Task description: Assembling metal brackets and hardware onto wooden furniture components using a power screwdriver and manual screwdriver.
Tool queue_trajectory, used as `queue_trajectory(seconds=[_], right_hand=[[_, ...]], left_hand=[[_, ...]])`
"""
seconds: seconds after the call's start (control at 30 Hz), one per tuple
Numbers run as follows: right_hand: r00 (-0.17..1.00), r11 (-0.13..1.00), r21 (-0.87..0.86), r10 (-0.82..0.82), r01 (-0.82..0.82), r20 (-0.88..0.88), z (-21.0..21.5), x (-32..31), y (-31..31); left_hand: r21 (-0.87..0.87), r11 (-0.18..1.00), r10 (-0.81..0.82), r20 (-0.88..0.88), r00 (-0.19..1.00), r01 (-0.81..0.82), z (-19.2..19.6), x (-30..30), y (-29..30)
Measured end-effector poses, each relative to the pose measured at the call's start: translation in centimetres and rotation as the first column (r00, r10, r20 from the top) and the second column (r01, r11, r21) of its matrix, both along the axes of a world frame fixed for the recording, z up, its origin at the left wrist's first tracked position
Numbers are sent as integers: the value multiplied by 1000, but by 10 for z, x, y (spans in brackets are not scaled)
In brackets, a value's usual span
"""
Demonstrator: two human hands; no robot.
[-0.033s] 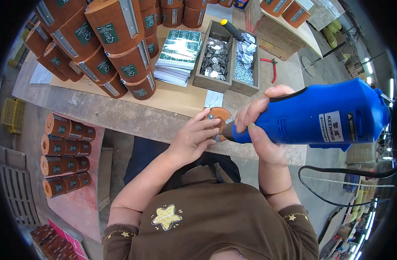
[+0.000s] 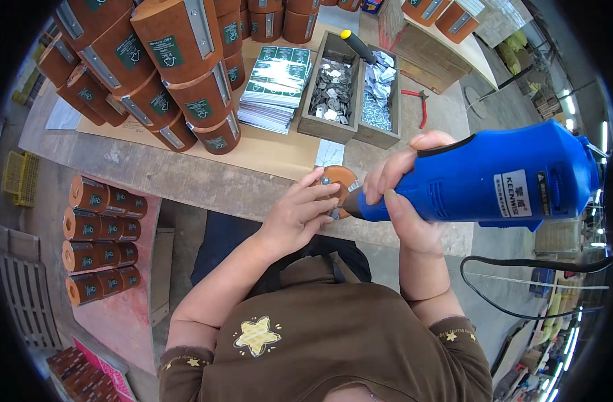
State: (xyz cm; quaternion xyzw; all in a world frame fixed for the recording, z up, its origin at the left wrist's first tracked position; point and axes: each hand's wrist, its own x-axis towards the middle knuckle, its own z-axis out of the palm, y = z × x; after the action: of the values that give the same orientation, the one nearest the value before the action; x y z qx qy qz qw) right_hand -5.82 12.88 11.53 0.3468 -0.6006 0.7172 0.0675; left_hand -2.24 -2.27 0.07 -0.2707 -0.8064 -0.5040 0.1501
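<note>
My right hand [image 2: 407, 194] is wrapped around the front part of a blue corded power tool [image 2: 481, 177]. The tool lies nearly level, its dark nose [image 2: 360, 204] pointing left against a round orange-brown wooden-looking cylinder [image 2: 343, 175] at the table's near edge. My left hand [image 2: 296, 211] steadies this cylinder from the left, fingers bent across it. A small metal part [image 2: 326, 180] shows by the left fingertips. The tool's exact contact point is hidden by its nose and my fingers.
Stacked cylinders [image 2: 186, 80] with green labels and metal strips stand at the left. Beyond my hands are green-and-white label sheets [image 2: 273, 87], a wooden box [image 2: 306, 126] of metal pieces and screws, and red-handled pliers [image 2: 424, 110]. A black cable [image 2: 534, 266] loops at right.
</note>
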Motion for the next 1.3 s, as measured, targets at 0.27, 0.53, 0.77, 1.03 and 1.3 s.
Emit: queue_trajectory(seconds=[0.27, 0.53, 0.77, 1.03, 1.3], right_hand=[[999, 999, 14, 33, -33, 5, -2, -3, 0], [1000, 997, 74, 16, -15, -14, -3, -1, 2], [990, 965, 260, 1, 37, -143, -4, -4, 9], [999, 999, -37, -32, 32, 9, -5, -3, 13], [967, 844, -487, -132, 225, 219, -27, -24, 86]], left_hand=[[-10, 1000, 4, 23, 1000, -4, 0, 0, 0], [3, 1000, 12, 38, 999, -12, 0, 1, 0], [-8, 1000, 4, 42, 999, -4, 1, 1, 0], [-6, 1000, -7, 25, 1000, 8, 0, -1, -1], [-122, 992, -21, -54, 998, 14, 9, -5, -1]])
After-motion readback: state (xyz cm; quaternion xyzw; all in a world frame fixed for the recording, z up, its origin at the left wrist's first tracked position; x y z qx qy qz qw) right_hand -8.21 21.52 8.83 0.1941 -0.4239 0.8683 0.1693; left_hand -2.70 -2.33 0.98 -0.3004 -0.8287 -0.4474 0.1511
